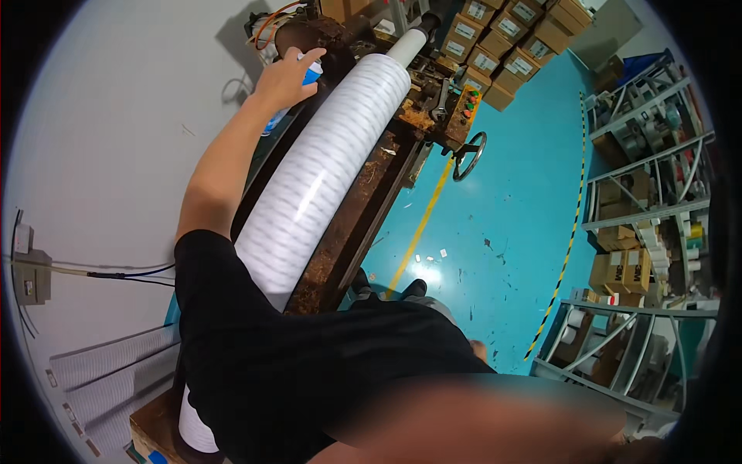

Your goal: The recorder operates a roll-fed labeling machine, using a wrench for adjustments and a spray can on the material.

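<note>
One white roll [317,182] already mounted on machine [366,199]; left of roll, left fingers [312,56] grip blue-and-white container [312,75]; right fingers, remaining work: cannot tell.

This is an industrial workshop: a rust-stained machine [357,213] carries a large white roll [321,174], with a push-button panel [467,116] on its right side, cartons [498,42] stacked beyond it, and metal racks [653,213] across the blue-green floor [502,224] to its right.
</note>
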A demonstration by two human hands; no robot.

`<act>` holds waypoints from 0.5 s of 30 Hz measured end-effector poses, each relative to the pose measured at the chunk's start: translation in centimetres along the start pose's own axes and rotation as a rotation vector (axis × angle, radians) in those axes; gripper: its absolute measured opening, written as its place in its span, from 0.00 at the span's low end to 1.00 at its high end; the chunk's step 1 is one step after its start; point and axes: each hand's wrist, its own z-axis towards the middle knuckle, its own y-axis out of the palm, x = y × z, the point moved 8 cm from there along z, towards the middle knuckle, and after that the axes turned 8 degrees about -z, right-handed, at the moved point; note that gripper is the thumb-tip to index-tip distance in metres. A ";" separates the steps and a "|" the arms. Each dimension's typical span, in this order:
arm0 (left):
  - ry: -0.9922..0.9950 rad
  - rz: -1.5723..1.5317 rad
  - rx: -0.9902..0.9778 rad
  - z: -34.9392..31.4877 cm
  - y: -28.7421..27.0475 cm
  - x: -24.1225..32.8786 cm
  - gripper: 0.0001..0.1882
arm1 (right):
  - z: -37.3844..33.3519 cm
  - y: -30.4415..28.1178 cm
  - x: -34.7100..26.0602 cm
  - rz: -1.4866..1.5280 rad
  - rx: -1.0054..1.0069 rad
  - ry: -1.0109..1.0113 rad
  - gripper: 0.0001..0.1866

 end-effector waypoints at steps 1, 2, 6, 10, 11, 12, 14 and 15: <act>0.000 -0.009 -0.026 0.2 0.7 -0.5 0.35 | -1.8 -0.4 -0.4 0.173 0.224 -0.072 0.14; 0.005 0.003 -0.025 0.3 0.8 -0.3 0.35 | -2.0 1.6 1.1 0.576 -0.031 0.579 0.16; 0.065 -0.014 -0.056 2.9 3.5 1.2 0.34 | -2.0 -0.8 -2.1 0.493 -0.041 0.642 0.19; 0.062 -0.026 -0.042 2.2 3.3 0.0 0.34 | 3.1 -4.2 -2.9 0.871 0.022 0.856 0.15; 0.066 -0.028 -0.048 2.3 3.5 0.0 0.34 | 4.1 -4.8 -2.8 0.857 0.035 0.805 0.15; 0.063 -0.021 -0.037 2.7 3.6 0.2 0.34 | 5.0 -5.4 -2.7 0.843 0.050 0.758 0.16; 0.058 -0.005 -0.032 3.0 3.8 0.2 0.34 | 6.7 -6.8 -3.9 0.816 0.025 0.773 0.19; 0.057 -0.016 -0.001 3.1 3.7 0.2 0.34 | 7.4 -7.5 -4.4 0.827 0.057 0.757 0.17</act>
